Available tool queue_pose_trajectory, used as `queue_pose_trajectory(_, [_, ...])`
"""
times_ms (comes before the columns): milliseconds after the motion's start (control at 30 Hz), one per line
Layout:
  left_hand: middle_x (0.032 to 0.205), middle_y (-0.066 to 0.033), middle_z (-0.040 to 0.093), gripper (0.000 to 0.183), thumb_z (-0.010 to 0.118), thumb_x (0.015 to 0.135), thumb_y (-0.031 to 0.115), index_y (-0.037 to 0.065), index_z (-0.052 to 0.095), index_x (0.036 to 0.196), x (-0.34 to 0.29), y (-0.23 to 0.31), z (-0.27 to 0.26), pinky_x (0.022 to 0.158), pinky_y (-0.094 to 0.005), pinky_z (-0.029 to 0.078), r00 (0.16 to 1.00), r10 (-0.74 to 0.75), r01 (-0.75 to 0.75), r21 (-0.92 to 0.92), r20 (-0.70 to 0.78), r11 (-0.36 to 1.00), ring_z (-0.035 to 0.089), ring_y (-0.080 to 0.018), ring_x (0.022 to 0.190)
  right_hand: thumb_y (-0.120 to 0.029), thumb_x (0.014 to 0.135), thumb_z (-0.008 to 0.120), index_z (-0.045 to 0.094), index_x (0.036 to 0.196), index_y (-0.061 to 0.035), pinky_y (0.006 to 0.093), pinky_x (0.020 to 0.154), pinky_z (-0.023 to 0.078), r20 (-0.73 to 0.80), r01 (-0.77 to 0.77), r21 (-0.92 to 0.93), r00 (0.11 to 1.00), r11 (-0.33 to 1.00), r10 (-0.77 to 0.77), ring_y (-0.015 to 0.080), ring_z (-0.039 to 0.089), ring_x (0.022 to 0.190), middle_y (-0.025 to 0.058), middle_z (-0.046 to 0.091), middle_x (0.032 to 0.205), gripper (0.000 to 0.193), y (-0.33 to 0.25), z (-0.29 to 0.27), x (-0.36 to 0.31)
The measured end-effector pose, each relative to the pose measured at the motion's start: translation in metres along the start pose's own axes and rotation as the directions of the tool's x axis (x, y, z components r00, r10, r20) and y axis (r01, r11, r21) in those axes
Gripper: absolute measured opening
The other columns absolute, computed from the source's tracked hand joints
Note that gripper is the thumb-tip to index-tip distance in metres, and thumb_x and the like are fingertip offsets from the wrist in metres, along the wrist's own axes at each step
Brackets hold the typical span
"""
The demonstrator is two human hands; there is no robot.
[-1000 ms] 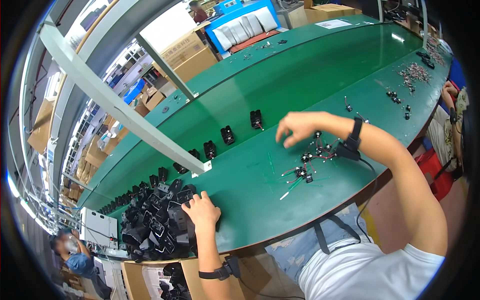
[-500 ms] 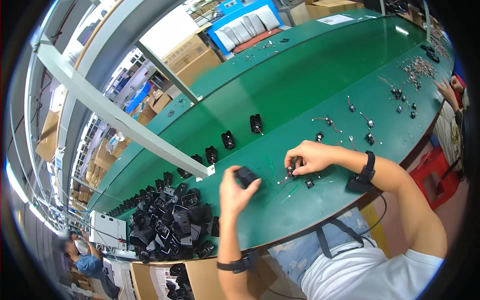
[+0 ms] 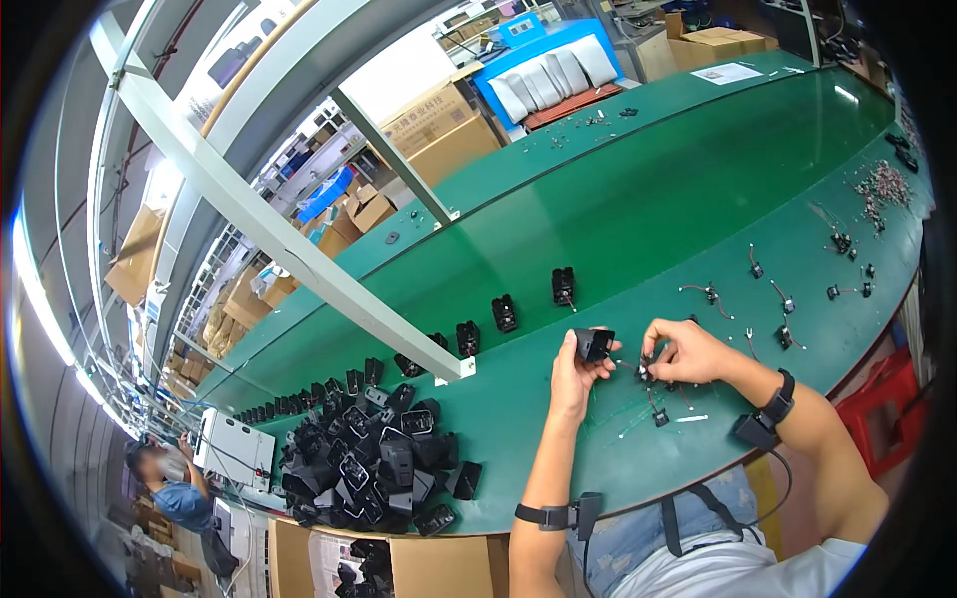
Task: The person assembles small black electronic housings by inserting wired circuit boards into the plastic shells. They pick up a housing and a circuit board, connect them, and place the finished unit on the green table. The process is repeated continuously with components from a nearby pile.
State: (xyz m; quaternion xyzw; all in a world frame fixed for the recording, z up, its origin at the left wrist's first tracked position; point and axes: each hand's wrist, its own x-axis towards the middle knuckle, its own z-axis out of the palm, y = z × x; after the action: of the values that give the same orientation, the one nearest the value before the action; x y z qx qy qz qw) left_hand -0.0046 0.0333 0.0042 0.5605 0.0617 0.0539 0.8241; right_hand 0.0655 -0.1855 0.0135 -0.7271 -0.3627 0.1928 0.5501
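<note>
My left hand is closed around a black plastic housing, tilted above the green table with its hollow side toward my right hand. Beside it, my right hand pinches a small black component with thin wires; the fingers partly cover it. The two held parts are close together, and I cannot tell whether they touch. Just below my right hand lies another small wired component, near thin green strands on the table. More wired components lie to the right.
A big heap of black housings covers the table at left. Along the recessed green strip stands a row of filled housings. A slanted metal post meets the table left of my hands. A red stool is at right.
My left hand has brought the housing over beside my right hand and turned it so its hollow side shows. My right hand still pinches the wired component. The whole view has shifted.
</note>
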Motion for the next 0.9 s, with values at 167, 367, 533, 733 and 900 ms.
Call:
queue_pose_trajectory(167, [0.092,-0.0154,0.071,0.065,0.028,0.103,0.059,0.003,0.061,0.107,-0.003,-0.003,-0.011,0.057,-0.0275,0.046,0.995,-0.078,0.085,-0.123,0.058,0.989,0.061,-0.0156,0.067,-0.008,0.079,0.075,0.058,0.101,-0.0021,0.0252,0.057,0.051,-0.044,0.062,-0.035,0.997,0.997,-0.063,0.0087,0.064,0.069,0.0043,0.065,0.088,0.029,-0.017,0.001,-0.001])
queue_pose_trajectory(367, [0.117,-0.0214,0.066,0.055,0.032,0.102,0.044,0.002,0.053,0.131,-0.006,-0.003,-0.002,0.067,-0.0299,0.050,0.989,-0.055,0.095,-0.305,0.138,0.948,0.062,-0.0194,0.076,-0.003,0.082,0.070,0.063,0.096,-0.0012,0.0226,0.057,0.050,-0.013,-0.048,0.186,0.999,0.981,0.052,0.0054,0.061,0.066,0.0015,0.067,0.086,0.015,-0.014,0.006,-0.007])
queue_pose_trajectory(533, [0.131,-0.0235,0.057,0.057,0.040,0.095,0.035,0.001,0.044,0.141,-0.002,-0.008,-0.002,0.078,-0.0348,0.053,0.947,-0.032,0.156,-0.371,0.318,0.916,0.063,-0.0261,0.087,-0.002,0.083,0.069,0.067,0.088,-0.0013,0.0194,0.060,0.048,-0.115,0.034,0.207,0.993,0.978,-0.010,0.0058,0.060,0.069,0.0034,0.069,0.089,0.006,-0.018,0.004,-0.001])
queue_pose_trajectory(733, [0.130,-0.0191,0.055,0.054,0.048,0.089,0.026,0.002,0.042,0.138,-0.013,-0.007,0.006,0.090,-0.0428,0.052,0.938,-0.129,0.237,-0.322,0.323,0.917,0.066,-0.0339,0.096,-0.003,0.090,0.064,0.065,0.094,0.0006,0.0214,0.063,0.049,-0.227,0.115,0.243,0.972,0.963,-0.059,0.0073,0.062,0.080,0.0098,0.070,0.103,0.006,-0.010,0.006,-0.003])
queue_pose_trajectory(900, [0.130,-0.0185,0.055,0.059,0.050,0.084,0.021,0.003,0.042,0.140,-0.013,-0.009,0.006,0.095,-0.0476,0.050,0.928,-0.124,0.248,-0.334,0.351,0.910,0.065,-0.0362,0.102,-0.003,0.093,0.058,0.063,0.098,0.0016,0.0267,0.072,0.052,-0.318,0.226,0.193,0.935,0.955,-0.156,0.0135,0.066,0.093,0.0128,0.070,0.107,0.008,-0.014,0.008,-0.002])
